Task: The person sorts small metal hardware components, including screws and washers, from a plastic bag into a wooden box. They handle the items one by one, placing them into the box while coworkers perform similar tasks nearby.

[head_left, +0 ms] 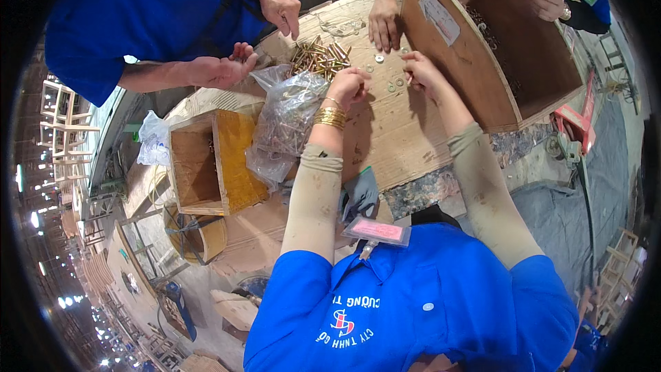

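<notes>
In the head view, washers (379, 59) lie right of the screw pile (320, 57). Just beside the pile, the left hand (350, 86) has curled fingers; farther right of it, the right hand (423, 73) bends its fingers. Whether either grasps anything cannot be told.

Washers (379, 58) on the tabletop (406, 141), between bolts (320, 56) and bag (286, 120) at left and box (471, 62) at right.

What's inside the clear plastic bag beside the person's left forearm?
Through the clear plastic bag, a mass of slim metal fasteners shows; glare and folds blur their exact type, and anything deeper is covered by them.
</notes>
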`<state>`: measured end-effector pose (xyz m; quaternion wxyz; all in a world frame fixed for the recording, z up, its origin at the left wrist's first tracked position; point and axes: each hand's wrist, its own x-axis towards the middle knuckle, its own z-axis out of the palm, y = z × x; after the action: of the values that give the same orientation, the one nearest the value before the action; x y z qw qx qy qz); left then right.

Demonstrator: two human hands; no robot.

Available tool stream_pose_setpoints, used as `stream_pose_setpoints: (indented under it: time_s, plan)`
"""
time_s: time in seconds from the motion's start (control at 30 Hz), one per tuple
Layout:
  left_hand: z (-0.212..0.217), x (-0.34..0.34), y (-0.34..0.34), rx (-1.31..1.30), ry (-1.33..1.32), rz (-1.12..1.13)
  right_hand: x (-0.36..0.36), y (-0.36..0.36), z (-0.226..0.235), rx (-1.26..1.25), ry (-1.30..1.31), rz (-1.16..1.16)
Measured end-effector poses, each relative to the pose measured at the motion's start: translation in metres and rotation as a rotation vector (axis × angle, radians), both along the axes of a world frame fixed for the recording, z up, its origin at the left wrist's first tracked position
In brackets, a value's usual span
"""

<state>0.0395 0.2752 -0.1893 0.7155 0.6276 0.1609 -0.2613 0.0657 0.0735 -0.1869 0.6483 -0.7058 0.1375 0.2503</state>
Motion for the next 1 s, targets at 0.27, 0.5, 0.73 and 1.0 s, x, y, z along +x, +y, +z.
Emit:
stream_pose_setpoints:
  time_s: [0.27, 0.5, 0.73, 1.0]
  plan:
    - [0.0, -0.018, 0.009, 0.486, 0.059, -0.377, -0.008, 0.0, -0.004, -0.159, 0.144, 0.364]
    - [-0.011, -0.001, 0.008, 0.133, -0.104, 0.037, 0.007, 0.019, 0.005, -0.03, -0.008, 0.103]
    - [-0.02, -0.025, -0.04, 0.819, -0.653, -0.326, 0.013, 0.008, -0.025, -0.698, -0.458, 0.163]
    - [-0.012, -0.023, -0.034, 0.095, -0.052, 0.047, 0.014, 0.03, -0.013, -0.725, -0.429, 0.331]
